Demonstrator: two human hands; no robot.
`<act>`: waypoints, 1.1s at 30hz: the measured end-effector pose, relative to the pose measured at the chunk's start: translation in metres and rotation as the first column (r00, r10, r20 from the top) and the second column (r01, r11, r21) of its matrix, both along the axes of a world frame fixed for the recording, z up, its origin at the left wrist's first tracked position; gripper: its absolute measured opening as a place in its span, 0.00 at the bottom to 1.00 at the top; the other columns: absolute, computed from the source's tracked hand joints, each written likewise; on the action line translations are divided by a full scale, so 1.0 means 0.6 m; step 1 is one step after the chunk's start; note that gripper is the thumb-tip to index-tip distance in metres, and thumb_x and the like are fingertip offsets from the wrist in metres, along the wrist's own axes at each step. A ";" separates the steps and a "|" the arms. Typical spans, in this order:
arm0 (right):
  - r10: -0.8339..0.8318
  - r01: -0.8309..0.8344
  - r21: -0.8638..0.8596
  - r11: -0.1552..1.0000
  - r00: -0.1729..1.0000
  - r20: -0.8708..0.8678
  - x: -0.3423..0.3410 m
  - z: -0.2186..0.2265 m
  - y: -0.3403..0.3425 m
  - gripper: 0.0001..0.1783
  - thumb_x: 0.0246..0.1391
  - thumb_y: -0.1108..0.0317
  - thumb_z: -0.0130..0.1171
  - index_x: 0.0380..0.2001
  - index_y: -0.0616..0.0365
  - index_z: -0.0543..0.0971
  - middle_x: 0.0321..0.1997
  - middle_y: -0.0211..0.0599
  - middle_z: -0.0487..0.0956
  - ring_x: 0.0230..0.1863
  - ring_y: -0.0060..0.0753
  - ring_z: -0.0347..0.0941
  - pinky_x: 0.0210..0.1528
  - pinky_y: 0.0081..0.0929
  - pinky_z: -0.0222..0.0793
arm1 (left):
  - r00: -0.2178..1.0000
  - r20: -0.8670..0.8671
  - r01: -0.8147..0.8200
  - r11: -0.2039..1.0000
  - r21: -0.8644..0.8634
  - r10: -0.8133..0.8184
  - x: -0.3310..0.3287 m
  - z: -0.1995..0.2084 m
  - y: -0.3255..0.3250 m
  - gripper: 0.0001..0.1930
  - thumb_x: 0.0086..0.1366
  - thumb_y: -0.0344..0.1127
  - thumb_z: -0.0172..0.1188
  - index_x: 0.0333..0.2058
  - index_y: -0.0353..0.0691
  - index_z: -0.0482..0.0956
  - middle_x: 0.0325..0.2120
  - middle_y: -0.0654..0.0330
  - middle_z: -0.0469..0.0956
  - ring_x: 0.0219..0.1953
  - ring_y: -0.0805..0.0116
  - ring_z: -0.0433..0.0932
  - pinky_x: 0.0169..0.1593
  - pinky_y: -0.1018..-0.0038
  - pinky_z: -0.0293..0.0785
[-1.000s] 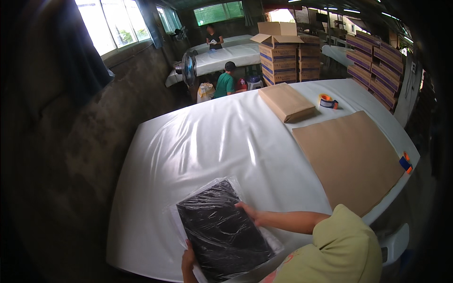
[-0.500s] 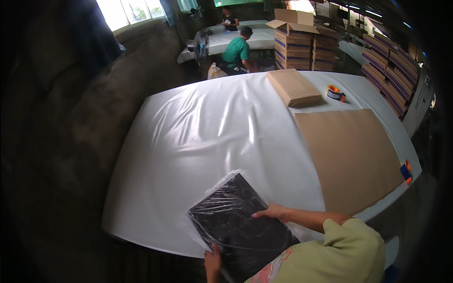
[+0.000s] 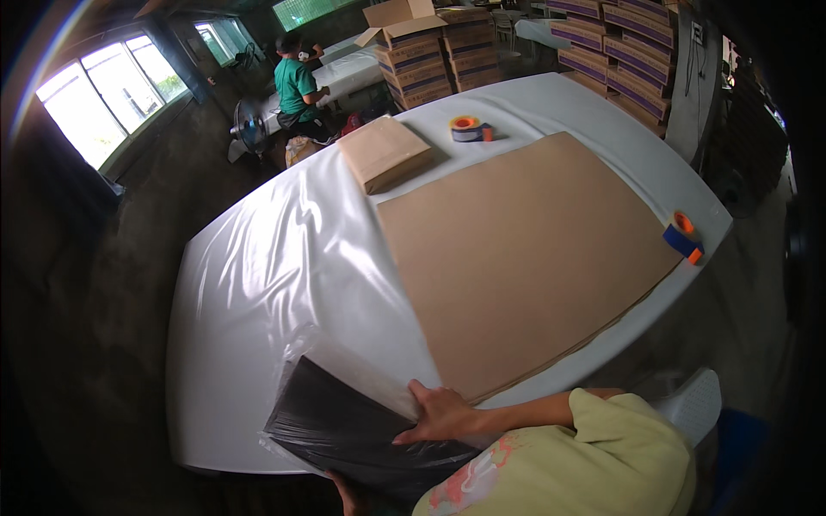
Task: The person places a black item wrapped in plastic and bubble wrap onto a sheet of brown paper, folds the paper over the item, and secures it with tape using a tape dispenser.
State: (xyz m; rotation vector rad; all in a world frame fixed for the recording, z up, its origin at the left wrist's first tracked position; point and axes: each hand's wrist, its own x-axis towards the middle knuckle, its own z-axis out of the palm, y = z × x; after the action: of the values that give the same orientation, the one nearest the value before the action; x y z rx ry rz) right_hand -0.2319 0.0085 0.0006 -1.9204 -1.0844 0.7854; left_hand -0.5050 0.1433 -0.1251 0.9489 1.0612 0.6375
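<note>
A flat black package in clear plastic wrap [image 3: 353,430] is held tilted at the near edge of the white-covered table [image 3: 224,370]. My right hand [image 3: 440,414] grips its right edge, fingers bent over the side. At the lower edge of the package, my left hand [image 3: 342,492] shows only in part; it holds the near side, and most of its fingers are hidden. To the right of the package lies a large stack of brown paper sheets [image 3: 525,258], close to my right hand.
A brown paper-wrapped parcel [image 3: 385,155] lies at the far side, with a tape dispenser [image 3: 471,130] beside it. Another tape dispenser [image 3: 682,236] sits at the right edge. Beyond stand stacked cartons [image 3: 417,69], a fan [image 3: 249,127] and a person in green [image 3: 294,86]. A white chair [image 3: 688,400] is near right.
The view has turned right, so the paper sheets now sit nearer the middle. The black package has tilted up, and my right hand has shifted to its edge.
</note>
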 end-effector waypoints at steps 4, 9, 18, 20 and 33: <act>-0.037 0.025 0.143 0.989 0.996 0.079 0.103 0.004 -0.168 0.42 0.26 0.38 0.68 0.34 0.62 0.64 0.21 0.49 0.74 0.29 0.54 0.74 0.35 0.41 0.69 | 1.000 0.001 -0.002 1.000 -0.017 0.002 0.119 0.024 -0.160 0.41 0.60 0.68 0.32 0.59 0.38 0.54 0.58 0.50 0.56 0.60 0.54 0.54 0.62 0.62 0.47; -0.115 0.101 0.182 0.978 0.991 0.064 0.223 0.050 -0.332 0.43 0.25 0.40 0.70 0.36 0.61 0.64 0.26 0.50 0.75 0.31 0.53 0.75 0.35 0.38 0.70 | 1.000 -0.008 0.021 0.999 0.045 -0.021 0.254 0.091 -0.310 0.37 0.61 0.65 0.35 0.61 0.46 0.52 0.61 0.53 0.52 0.64 0.54 0.48 0.64 0.63 0.42; -0.322 0.305 0.472 0.827 0.945 -0.047 0.432 0.091 -0.472 0.55 0.20 0.43 0.74 0.48 0.69 0.63 0.40 0.54 0.76 0.43 0.48 0.73 0.47 0.35 0.68 | 0.991 0.124 -0.121 0.785 0.608 0.057 0.515 0.222 -0.386 0.37 0.63 0.62 0.40 0.47 0.24 0.67 0.42 0.49 0.72 0.42 0.60 0.72 0.46 0.67 0.69; -0.309 0.219 0.685 0.695 0.951 0.010 0.486 0.104 -0.487 0.53 0.22 0.53 0.76 0.52 0.68 0.62 0.47 0.52 0.72 0.50 0.40 0.69 0.53 0.33 0.63 | 0.965 0.150 -0.259 0.679 0.687 0.217 0.591 0.204 -0.365 0.34 0.63 0.60 0.44 0.35 0.24 0.70 0.32 0.54 0.73 0.33 0.69 0.69 0.38 0.70 0.68; -0.419 0.447 0.226 0.865 0.893 -0.165 0.653 -0.057 -0.514 0.51 0.26 0.53 0.74 0.55 0.61 0.63 0.56 0.42 0.66 0.58 0.39 0.61 0.59 0.34 0.56 | 0.945 0.066 0.085 0.436 0.896 -0.320 0.745 0.047 -0.267 0.40 0.57 0.61 0.47 0.57 0.32 0.55 0.57 0.46 0.56 0.60 0.51 0.55 0.61 0.59 0.49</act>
State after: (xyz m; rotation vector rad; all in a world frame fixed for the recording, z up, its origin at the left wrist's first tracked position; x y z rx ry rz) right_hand 0.1599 -0.3000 -0.0337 -1.7779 -0.6119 0.4619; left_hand -0.0581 -0.0166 -0.0968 1.8473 0.2965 1.1098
